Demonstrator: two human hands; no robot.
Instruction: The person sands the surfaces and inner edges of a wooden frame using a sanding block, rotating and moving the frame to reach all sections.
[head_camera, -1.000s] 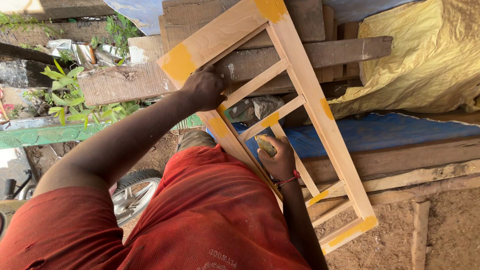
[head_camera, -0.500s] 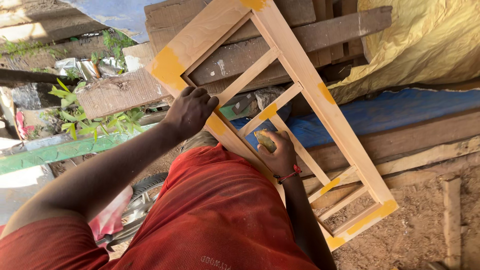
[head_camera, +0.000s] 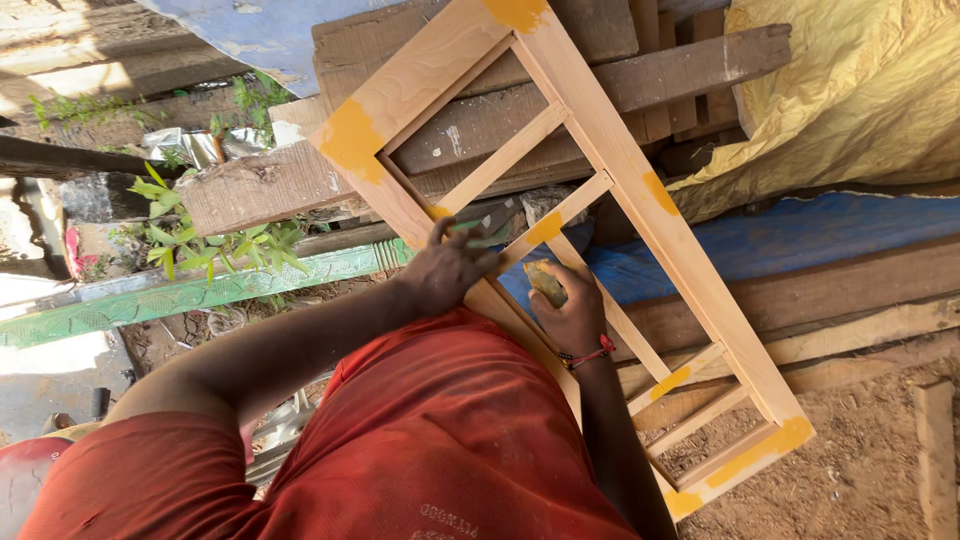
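Pale, unfinished wood forms the ladder-like frame (head_camera: 600, 230), its joints daubed with yellow-orange filler (head_camera: 352, 138), which lies tilted across a stack of dark weathered planks (head_camera: 480, 130).

Head view: the person, in a red shirt (head_camera: 420, 440), leans over the near rail of the frame. The left hand (head_camera: 450, 268) rests on that rail where a cross slat meets it, fingers curled down narrowly onto the wood beside a small greenish piece (head_camera: 478, 236) whose nature cannot be told. The right hand (head_camera: 572, 310), just beside the left and under the same slat, closes its fingers round a small tan lump (head_camera: 546, 283), possibly filler or a pad; a red band sits at its wrist.

Risk, as a judgement: the frame bears on the planks only along parts of its length, and its far lower end (head_camera: 740, 465) overhangs sandy ground (head_camera: 860, 470); hard pressure on the near rail could rock or slide it. Fresh filler at the joints could smear under a passing sleeve.

Edges and room: beyond the far rail of the frame lie a blue sheet (head_camera: 800, 240) and a yellow tarpaulin (head_camera: 860, 110), close enough to snag. On the near side, a green moulded strip (head_camera: 200, 290) and leafy plants (head_camera: 200, 250) crowd the left elbow. The openings between the slats give the freest reach.
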